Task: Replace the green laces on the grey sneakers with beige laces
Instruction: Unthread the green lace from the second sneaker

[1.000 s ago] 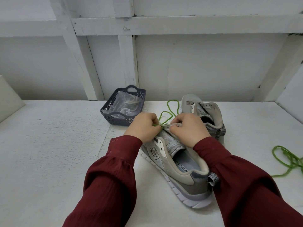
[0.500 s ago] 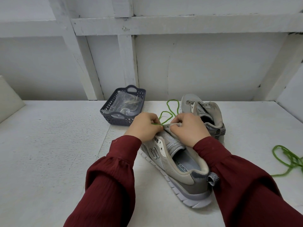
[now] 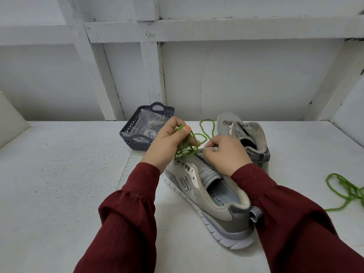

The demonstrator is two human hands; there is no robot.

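1. Head view, hands: the left hand [image 3: 169,142] has a narrow grip, thumb and fingers pinching a loop of the green lace [image 3: 187,147] lifted above the near sneaker [image 3: 206,198]. The right hand [image 3: 226,154] has its grip curled on the front of that sneaker's upper, steadying it on the table [image 3: 59,174].
2. Head view, done: the far sneaker [image 3: 242,131] shows no lace, and a loose green lace [image 3: 346,192] lies well apart on the right. The near sneaker's rear eyelets look empty, so unlacing seems nearly finished.
3. Head view, left: the last of the green lace must come out. The basket [image 3: 137,142] behind holds clear packets, probably the beige laces, though I cannot tell. Neither sneaker has any beige lacing yet.
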